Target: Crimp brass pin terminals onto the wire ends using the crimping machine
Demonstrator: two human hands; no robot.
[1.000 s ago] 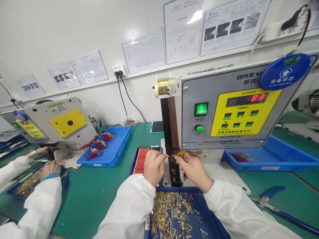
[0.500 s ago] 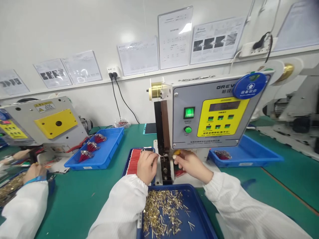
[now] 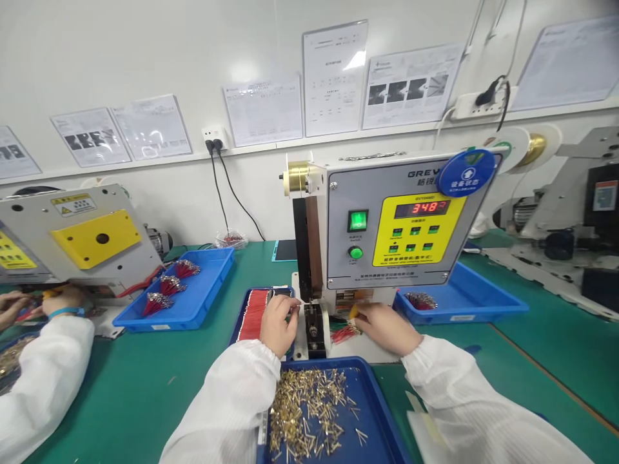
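My left hand (image 3: 276,323) is curled in a pinch at the left side of the black press head (image 3: 313,328) of the grey machine (image 3: 387,225); what it pinches is too small to name. My right hand (image 3: 384,327) rests just right of the press, fingers closed near a small yellow piece and a bunch of red wires (image 3: 344,333) lying on the machine's base. A blue tray (image 3: 382,419) of loose brass terminals (image 3: 304,409) lies between my forearms. A dark tray with red wires (image 3: 254,314) sits under my left hand.
A blue tray (image 3: 464,299) with finished wires stands right of the machine, another blue tray (image 3: 193,293) with red wire bundles to the left. A co-worker's white sleeve (image 3: 39,380) and hands work at a second machine (image 3: 77,238) at far left. A reel machine (image 3: 556,212) stands at right.
The view has swung right and pulled back. My right hand moved down and right, away from the press head toward the red wires. The display reading changed.
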